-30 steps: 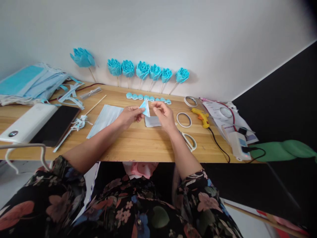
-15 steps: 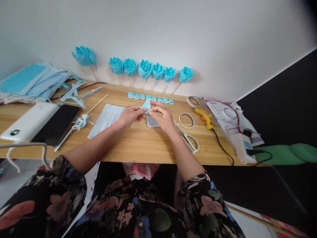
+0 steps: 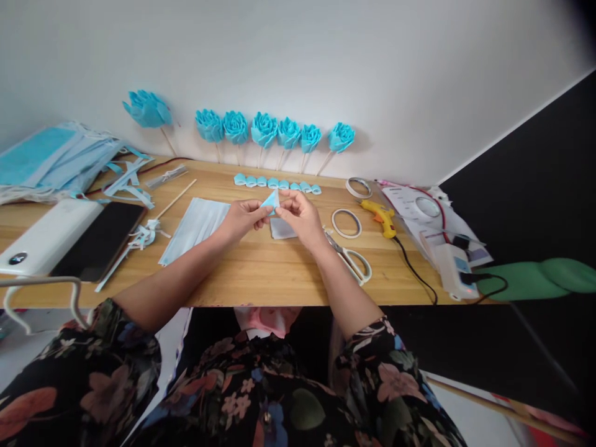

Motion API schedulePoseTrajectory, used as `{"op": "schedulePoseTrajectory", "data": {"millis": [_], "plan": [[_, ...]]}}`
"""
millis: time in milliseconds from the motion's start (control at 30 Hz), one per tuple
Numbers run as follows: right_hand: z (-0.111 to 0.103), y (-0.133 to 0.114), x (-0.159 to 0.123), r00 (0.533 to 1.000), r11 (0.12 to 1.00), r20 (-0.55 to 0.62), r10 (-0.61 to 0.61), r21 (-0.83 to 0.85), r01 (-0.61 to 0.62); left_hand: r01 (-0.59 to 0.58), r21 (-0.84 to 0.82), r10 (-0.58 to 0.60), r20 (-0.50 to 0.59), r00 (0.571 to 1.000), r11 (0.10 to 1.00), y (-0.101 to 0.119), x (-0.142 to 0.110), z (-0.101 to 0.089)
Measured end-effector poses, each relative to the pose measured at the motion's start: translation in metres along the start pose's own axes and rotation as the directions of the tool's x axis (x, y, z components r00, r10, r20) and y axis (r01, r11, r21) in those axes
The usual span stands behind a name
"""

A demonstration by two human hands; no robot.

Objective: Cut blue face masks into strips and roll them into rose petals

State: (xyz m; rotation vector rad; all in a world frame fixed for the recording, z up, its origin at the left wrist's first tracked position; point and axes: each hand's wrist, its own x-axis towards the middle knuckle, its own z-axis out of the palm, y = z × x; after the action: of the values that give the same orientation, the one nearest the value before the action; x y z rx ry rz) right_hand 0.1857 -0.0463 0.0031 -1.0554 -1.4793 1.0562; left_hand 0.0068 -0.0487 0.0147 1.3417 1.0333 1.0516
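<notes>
A small folded piece of blue-and-white mask fabric point(image 3: 270, 200) is held up over the wooden table between both hands. My left hand point(image 3: 248, 215) pinches its left lower side, fingers curled. On its right edge, my right hand point(image 3: 300, 216) presses thumb and fingers together. Under the right hand lies a greyish-white fabric piece point(image 3: 282, 228), partly covered. Left of my left hand rests a flat pleated face mask point(image 3: 195, 226). Beyond the hands runs a row of small folded blue petals point(image 3: 272, 184). Scissors point(image 3: 350, 257) lie beside my right forearm, which hides part of them.
Several blue fabric flowers point(image 3: 264, 130) on sticks lean against the wall. A yellow glue gun point(image 3: 379, 217), tape rolls point(image 3: 347, 223) and a power strip point(image 3: 454, 270) sit on the right. At left are stacked masks point(image 3: 56, 155), a phone point(image 3: 100, 241) and a white power bank point(image 3: 51, 236).
My right hand, apart from the folded fabric piece a second ago, has closed in and now grips its right edge. My left hand keeps its hold. The view has shifted slightly.
</notes>
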Motion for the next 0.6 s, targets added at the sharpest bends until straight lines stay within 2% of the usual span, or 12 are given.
{"op": "schedulePoseTrajectory", "data": {"millis": [167, 400, 600], "plan": [[-0.0005, 0.0056, 0.0019, 0.998, 0.995, 0.019, 0.065, 0.069, -0.066, -0.019, 0.040, 0.019, 0.014, 1.000, 0.999, 0.0023, -0.0021, 0.0000], [0.0017, -0.0004, -0.0005, 0.997, 0.993, 0.036, 0.072, 0.090, -0.075, -0.014, 0.022, 0.014, 0.032, 0.999, 1.000, 0.0049, -0.0037, -0.0008], [0.0017, -0.0029, -0.0013, 0.997, 0.998, 0.045, 0.058, 0.036, -0.060, 0.005, 0.064, -0.013, 0.123, 0.992, 0.998, 0.0014, -0.0018, 0.0000]]}}
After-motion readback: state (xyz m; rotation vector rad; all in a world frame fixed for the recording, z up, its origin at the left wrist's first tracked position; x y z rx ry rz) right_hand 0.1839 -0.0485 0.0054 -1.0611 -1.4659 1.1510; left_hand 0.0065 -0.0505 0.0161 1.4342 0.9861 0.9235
